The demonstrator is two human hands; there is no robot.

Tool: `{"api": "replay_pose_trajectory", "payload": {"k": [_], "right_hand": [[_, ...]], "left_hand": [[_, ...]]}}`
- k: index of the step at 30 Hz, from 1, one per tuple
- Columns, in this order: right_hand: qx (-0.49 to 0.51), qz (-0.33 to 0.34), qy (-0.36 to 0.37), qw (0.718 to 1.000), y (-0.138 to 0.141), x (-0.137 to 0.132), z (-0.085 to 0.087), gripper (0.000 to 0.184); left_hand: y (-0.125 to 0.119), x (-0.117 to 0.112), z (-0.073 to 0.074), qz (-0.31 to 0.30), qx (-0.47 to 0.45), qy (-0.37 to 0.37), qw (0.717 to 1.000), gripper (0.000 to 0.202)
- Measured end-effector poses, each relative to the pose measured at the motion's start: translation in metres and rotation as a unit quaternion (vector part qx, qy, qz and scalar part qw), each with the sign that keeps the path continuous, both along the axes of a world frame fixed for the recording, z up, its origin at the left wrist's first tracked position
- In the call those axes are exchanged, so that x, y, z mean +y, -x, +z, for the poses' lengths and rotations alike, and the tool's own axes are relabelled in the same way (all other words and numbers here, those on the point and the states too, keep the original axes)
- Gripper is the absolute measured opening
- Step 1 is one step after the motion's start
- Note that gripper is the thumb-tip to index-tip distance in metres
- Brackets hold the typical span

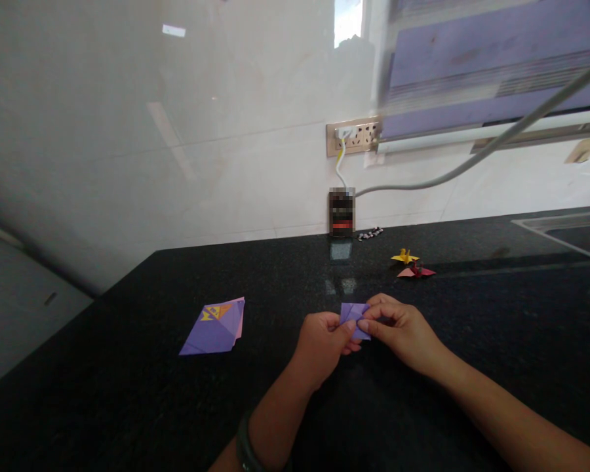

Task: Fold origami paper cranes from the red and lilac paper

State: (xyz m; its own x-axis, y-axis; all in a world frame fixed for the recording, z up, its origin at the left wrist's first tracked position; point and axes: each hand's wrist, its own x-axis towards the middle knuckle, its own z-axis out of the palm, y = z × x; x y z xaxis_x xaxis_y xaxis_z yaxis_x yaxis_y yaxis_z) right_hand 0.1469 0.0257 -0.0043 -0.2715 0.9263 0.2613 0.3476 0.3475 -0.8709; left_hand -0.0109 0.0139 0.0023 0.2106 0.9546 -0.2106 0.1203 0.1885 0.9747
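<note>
A small folded piece of purple origami paper (353,312) is held between both hands above the dark counter. My left hand (323,339) pinches its lower left side, thumb on top and fingers underneath. With thumb and forefinger, my right hand (398,326) grips the right edge. Crease lines show on the paper's face; its underside is hidden by the fingers. Off to the left lies a stack of origami sheets (214,334), purple on top with a yellow and orange pattern, and pink showing at its right edge.
A yellow paper crane (405,257) and a red and pink paper crane (416,271) sit behind my right hand on the black counter (142,393). A dark box (342,213), partly blurred, leans at the wall below a socket plate (354,136). A grey cable (452,176) runs right.
</note>
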Motion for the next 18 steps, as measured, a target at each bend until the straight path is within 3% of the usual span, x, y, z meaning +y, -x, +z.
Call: {"api": "replay_pose_trajectory", "payload": {"k": [18], "right_hand": [[0.003, -0.002, 0.021, 1.0, 0.0003, 0.0001, -0.0013, 0.013]], "left_hand": [[-0.0018, 0.0002, -0.0043, 0.009, 0.003, -0.013, 1.0, 0.022]]}}
